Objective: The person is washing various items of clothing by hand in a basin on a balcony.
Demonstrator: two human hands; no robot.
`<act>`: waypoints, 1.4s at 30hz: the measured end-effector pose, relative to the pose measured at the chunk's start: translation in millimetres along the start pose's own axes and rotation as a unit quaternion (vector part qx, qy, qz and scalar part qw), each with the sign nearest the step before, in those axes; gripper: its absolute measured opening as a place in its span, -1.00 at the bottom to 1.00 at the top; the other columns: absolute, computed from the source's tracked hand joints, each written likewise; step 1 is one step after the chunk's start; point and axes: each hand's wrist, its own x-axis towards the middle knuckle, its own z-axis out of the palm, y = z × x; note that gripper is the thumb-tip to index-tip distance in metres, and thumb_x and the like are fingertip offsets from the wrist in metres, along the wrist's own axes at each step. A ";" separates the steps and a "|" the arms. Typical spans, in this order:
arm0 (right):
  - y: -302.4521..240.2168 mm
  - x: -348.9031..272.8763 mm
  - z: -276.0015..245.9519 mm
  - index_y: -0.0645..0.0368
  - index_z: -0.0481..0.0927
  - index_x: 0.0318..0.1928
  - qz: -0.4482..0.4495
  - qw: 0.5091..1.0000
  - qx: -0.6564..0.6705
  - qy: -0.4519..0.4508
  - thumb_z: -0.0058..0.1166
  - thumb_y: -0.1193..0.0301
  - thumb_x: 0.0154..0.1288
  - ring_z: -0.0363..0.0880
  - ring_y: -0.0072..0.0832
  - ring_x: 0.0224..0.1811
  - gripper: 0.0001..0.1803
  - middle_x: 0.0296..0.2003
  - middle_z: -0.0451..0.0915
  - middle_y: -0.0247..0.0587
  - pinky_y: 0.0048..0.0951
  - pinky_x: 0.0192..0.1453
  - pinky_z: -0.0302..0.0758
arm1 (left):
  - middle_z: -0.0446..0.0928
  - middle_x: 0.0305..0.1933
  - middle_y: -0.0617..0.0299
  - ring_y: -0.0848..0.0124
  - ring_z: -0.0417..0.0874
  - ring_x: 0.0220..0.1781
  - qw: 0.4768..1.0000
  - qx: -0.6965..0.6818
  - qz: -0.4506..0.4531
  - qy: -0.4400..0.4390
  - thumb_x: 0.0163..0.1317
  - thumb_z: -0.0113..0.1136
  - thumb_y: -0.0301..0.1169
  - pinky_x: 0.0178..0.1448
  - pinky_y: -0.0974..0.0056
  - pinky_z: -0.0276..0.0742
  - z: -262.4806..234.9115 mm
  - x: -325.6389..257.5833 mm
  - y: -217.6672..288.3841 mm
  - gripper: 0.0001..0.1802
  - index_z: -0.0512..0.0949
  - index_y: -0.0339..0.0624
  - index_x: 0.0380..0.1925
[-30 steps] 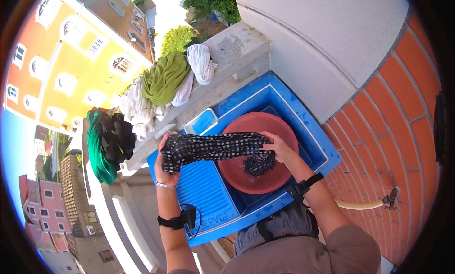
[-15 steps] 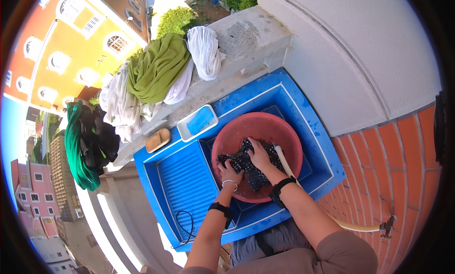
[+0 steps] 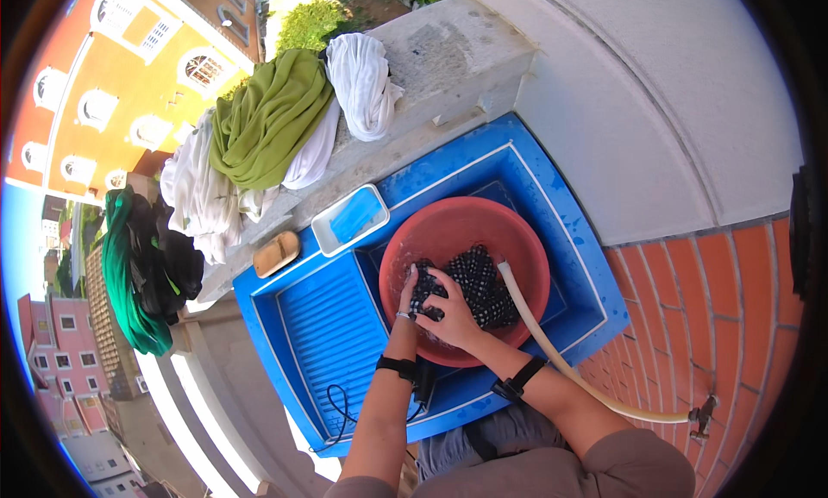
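Note:
A black cloth with a white dotted pattern [image 3: 485, 284] lies bunched and wet in a red round basin [image 3: 535, 278]. My left hand [image 3: 408, 298] is at the basin's left side, closed on the cloth's left end. Close beside it, my right hand [image 3: 453, 315] has its fingers bent round the same part of the cloth. Much of the left hand's grip is hidden by the cloth and the right hand. A pale hose [image 3: 528, 313] hangs over the basin's right rim, its end above the cloth.
The basin sits inside a blue sink [image 3: 565, 231] with a ribbed washboard [image 3: 332, 325]. A white tray with a blue item [image 3: 355, 215] and a brown-topped brush [image 3: 276, 255] lie along its edge. Green [image 3: 272, 119] and white cloths [image 3: 362, 84] drape the ledge. The hose runs to a wall tap [image 3: 703, 416].
My right hand has moved left and down, next to my left hand. The cloth has been gathered up, its loose part now lying to the right. The hose end shows more clearly.

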 end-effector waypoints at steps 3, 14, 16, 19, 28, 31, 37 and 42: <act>6.5 0.3 0.1 0.23 0.44 -0.53 -0.040 0.998 -0.027 0.048 0.17 0.46 -0.21 0.27 -0.16 -0.06 -0.81 -0.11 0.34 -0.10 -0.26 0.00 0.28 | 0.51 -0.37 0.14 0.32 0.54 -0.40 0.994 -0.099 0.018 0.036 0.13 -0.09 -0.05 -0.29 0.27 0.51 7.6 7.5 -17.1 -0.63 0.46 -0.13 -0.36; 56.8 44.7 16.3 0.33 0.36 -0.57 0.117 0.985 -0.072 0.108 0.02 0.38 -0.08 0.39 0.00 -0.47 -0.77 -0.60 0.40 0.09 -0.19 -0.35 0.36 | 0.50 -0.34 0.16 0.34 0.55 -0.33 0.966 0.029 0.081 0.244 0.15 -0.12 -0.07 -0.28 0.29 0.51 43.3 -14.2 -26.1 -0.56 0.42 -0.23 -0.22; 89.7 61.9 -5.1 0.33 0.42 -0.52 0.254 0.942 -0.126 0.180 -0.03 0.31 0.04 0.40 0.01 -0.44 -0.73 -0.59 0.41 0.11 -0.16 -0.29 0.36 | 0.47 -0.26 0.06 0.23 0.51 -0.21 0.953 0.103 0.131 0.253 0.11 -0.04 -0.14 -0.17 0.21 0.47 56.1 -21.8 -32.4 -0.57 0.39 -0.22 -0.13; 94.2 69.7 -17.2 0.16 0.40 -0.18 0.256 0.936 -0.195 0.140 0.00 0.28 0.07 0.33 -0.03 -0.13 -0.68 -0.12 0.31 0.10 -0.20 -0.10 0.33 | 0.31 -0.03 -0.12 0.06 0.40 -0.04 0.734 0.513 0.304 0.325 0.05 0.05 -0.26 0.04 0.14 0.32 27.2 -36.5 -27.9 -0.49 0.27 -0.12 0.03; 126.6 21.7 1.4 -0.01 0.17 0.09 0.187 0.937 -0.256 -0.147 0.02 0.35 0.03 0.23 -0.07 0.05 -0.44 0.05 0.16 0.03 -0.16 0.02 0.31 | -0.18 0.24 -0.21 -0.15 -0.02 0.22 0.546 0.775 0.030 0.316 -0.08 0.07 -0.47 0.25 0.04 0.01 13.6 -20.7 -53.6 -0.20 -0.07 -0.01 0.20; 141.3 24.3 20.0 0.13 0.27 0.00 0.303 0.923 -0.197 -0.132 0.01 0.40 0.01 0.34 -0.16 -0.01 -0.52 0.08 0.20 -0.11 -0.19 0.00 0.32 | -0.19 0.25 -0.21 -0.08 -0.02 0.24 0.668 0.654 0.173 0.310 -0.11 0.10 -0.46 0.26 0.07 0.00 -33.9 -2.6 -44.0 -0.19 -0.04 -0.05 0.19; 57.8 14.9 -18.9 0.35 0.46 -0.27 0.076 0.993 0.072 -0.058 0.05 0.38 -0.04 0.36 -0.21 -0.05 -0.68 -0.10 0.41 -0.13 -0.34 0.04 0.27 | 0.42 -0.08 0.07 0.21 0.46 -0.08 0.978 0.065 0.031 0.195 0.04 -0.17 0.21 -0.04 0.13 0.42 39.8 -5.9 -19.5 -0.32 0.34 -0.11 -0.06; 3.5 2.6 -10.3 0.22 0.44 -0.47 -0.049 0.999 -0.016 0.016 0.12 0.41 -0.14 0.36 -0.25 -0.23 -0.81 -0.24 0.43 -0.22 -0.33 -0.11 0.33 | 0.49 -0.46 0.15 0.32 0.54 -0.41 0.999 -0.020 0.037 0.000 0.08 -0.14 0.13 -0.30 0.25 0.51 17.6 10.5 -22.1 -0.46 0.47 -0.15 -0.38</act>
